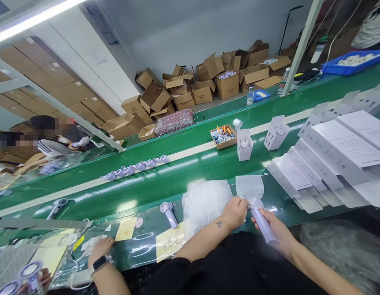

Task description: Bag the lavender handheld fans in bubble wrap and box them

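Observation:
My right hand (274, 230) is wrapped round a lavender handheld fan (263, 226), whose handle slants down toward me. A clear bubble-wrap bag (250, 187) lies at the fan's upper end; how much of the fan is inside it I cannot tell. My left hand (236, 212), closed, pinches the bag's edge beside the fan. To the left of the bag lies a stack of flat bubble-wrap bags (205, 200), partly behind my left forearm. Another lavender fan (169, 214) rests on the bench left of the stack.
White boxes (303, 172) with leaflets stand at right; two open white boxes (245, 145) stand ahead. A small carton (223, 137) of parts and a row of fans (134, 167) sit on the green line. A co-worker's hand (100, 248) with a watch is at left.

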`<state>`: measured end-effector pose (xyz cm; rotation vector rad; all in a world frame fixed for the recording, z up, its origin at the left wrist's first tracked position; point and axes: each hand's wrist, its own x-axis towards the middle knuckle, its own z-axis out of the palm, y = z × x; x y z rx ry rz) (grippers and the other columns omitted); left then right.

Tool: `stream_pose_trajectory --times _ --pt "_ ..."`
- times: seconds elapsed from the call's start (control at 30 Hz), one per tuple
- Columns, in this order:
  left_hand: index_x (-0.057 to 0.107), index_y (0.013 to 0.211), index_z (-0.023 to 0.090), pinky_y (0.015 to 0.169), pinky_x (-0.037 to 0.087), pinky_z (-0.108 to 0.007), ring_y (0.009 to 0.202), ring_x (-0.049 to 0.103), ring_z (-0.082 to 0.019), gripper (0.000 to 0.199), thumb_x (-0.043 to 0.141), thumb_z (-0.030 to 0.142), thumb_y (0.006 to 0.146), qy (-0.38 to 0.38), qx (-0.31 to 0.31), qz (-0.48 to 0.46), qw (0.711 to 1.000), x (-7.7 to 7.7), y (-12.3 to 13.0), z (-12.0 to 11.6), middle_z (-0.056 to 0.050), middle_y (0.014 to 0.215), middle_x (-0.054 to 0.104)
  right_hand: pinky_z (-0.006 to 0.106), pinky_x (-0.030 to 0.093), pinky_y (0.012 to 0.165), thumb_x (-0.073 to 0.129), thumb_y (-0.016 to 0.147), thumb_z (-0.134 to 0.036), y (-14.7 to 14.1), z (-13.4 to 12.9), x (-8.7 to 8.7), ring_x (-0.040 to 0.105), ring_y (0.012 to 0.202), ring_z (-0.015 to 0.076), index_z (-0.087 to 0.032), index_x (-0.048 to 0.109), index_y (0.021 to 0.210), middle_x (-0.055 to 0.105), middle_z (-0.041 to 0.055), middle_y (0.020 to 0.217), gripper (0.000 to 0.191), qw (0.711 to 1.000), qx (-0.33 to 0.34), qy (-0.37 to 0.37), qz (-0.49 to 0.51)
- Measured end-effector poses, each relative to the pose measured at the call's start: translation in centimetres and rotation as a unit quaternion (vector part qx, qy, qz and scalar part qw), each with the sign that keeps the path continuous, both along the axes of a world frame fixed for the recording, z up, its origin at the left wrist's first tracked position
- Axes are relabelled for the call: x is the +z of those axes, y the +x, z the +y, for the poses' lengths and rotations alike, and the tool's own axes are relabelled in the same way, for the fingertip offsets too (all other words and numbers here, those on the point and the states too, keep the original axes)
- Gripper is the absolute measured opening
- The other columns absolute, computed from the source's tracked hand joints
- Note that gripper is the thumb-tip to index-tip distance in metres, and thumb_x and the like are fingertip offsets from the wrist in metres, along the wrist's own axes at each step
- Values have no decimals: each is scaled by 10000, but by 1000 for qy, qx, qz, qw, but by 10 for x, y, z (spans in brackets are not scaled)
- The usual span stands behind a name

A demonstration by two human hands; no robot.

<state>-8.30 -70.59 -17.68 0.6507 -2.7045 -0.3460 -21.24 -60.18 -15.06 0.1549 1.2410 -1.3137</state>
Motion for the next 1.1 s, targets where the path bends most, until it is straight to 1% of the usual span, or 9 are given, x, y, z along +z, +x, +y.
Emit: stream_pose_trajectory --times 0.2,0.3,0.37,0.57,0.63,0.73,0.87,0.97,1.1 --pt "605 873 168 691 452 -251 734 566 -149 156 494 183 764 233 -46 -5 971 12 -9 20 -38 791 624 215 466 416 582 795 -220 -4 5 -11 576 440 137 -202 468 770 610 -9 533 117 998 27 13 58" --pt "636 860 147 573 411 -216 605 530 -115 208 467 240 783 368 72 -24 927 29 -19 17 -15 699 623 224 493 460 600 789 -280 -9 7 -19 608 501 146 -188 515 783 633 13 576 125 997 51 28 40" --pt "654 862 137 546 385 -212 573 503 -107 252 459 281 792 395 115 -11 911 36 -27 14 -10 673 618 235 511 504 613 783 -303 -17 8 -23 624 542 154 -170 540 796 650 37 609 152 996 70 38 31" --pt "688 829 139 516 342 -208 547 463 -102 276 487 318 768 426 76 14 901 47 -41 15 -3 639 609 239 478 510 658 738 -318 -43 9 -22 593 525 140 -168 534 759 633 26 598 196 989 139 8 57" --pt "691 815 141 505 329 -208 531 446 -99 271 494 319 764 425 92 21 901 50 -41 16 -2 622 603 235 448 489 623 753 -357 -48 8 -17 572 507 135 -173 520 705 606 12 559 217 974 172 17 146" --pt "686 786 146 511 327 -204 532 441 -92 231 516 299 750 417 105 54 901 56 -39 12 5 612 590 228 381 432 577 759 -359 -60 6 -3 524 445 127 -185 519 705 556 -26 491 191 911 233 -20 339" --pt "648 802 126 441 295 -191 455 414 -78 229 555 326 738 510 188 113 832 67 -29 0 27 528 504 245 427 476 471 812 -392 -80 4 33 548 458 138 -204 545 913 582 -41 508 226 854 285 -89 426" --pt "625 871 120 445 322 -197 459 427 -79 319 582 410 747 549 200 173 793 80 -18 -16 11 577 520 244 451 526 434 839 -400 -84 -2 56 569 509 129 -197 558 859 601 -25 550 239 856 271 -136 419" --pt "444 1278 204 685 437 -261 856 532 -173 876 807 428 512 546 42 206 811 90 -15 -33 -114 1153 530 247 461 535 468 836 -433 -67 -18 61 559 515 115 -183 526 815 582 -32 566 258 898 222 -224 308"
